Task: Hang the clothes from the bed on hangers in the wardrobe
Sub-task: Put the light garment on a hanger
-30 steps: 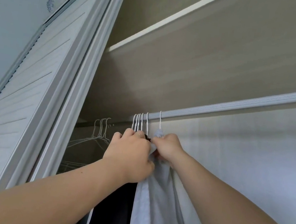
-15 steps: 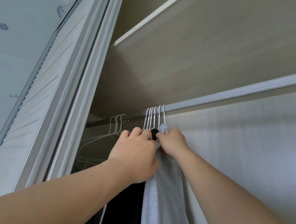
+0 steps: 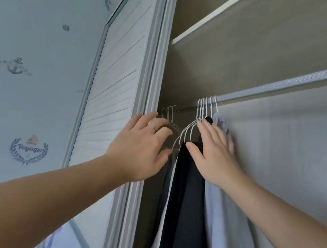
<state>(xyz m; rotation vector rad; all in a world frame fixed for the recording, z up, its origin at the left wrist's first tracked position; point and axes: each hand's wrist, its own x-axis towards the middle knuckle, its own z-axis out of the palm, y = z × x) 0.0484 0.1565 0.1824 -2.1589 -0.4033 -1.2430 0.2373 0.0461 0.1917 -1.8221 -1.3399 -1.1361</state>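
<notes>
Now your left hand (image 3: 140, 143) hovers, fingers spread, by the empty hangers (image 3: 169, 115) while your right hand (image 3: 215, 153) lies flat, fingers straight, on the dark garment (image 3: 185, 201) hanging from the rod (image 3: 291, 85).

Wardrobe corner, stock by kind and number.
Hands, 2: left hand (image 3: 140, 148), right hand (image 3: 215, 155); ring (image 3: 151, 126), 1. Hanging rail (image 3: 291, 85), 1; shelf (image 3: 206, 17), 1; louvred door (image 3: 117, 74), 1. Wire hangers in 2 groups: loaded hangers (image 3: 204, 108), about 5 hooks; empty hangers (image 3: 169, 114), about 3 hooks. Garments, at least 3: black garment (image 3: 185, 201), pale blue garment (image 3: 227, 229), dark grey garment (image 3: 166, 179).
</notes>
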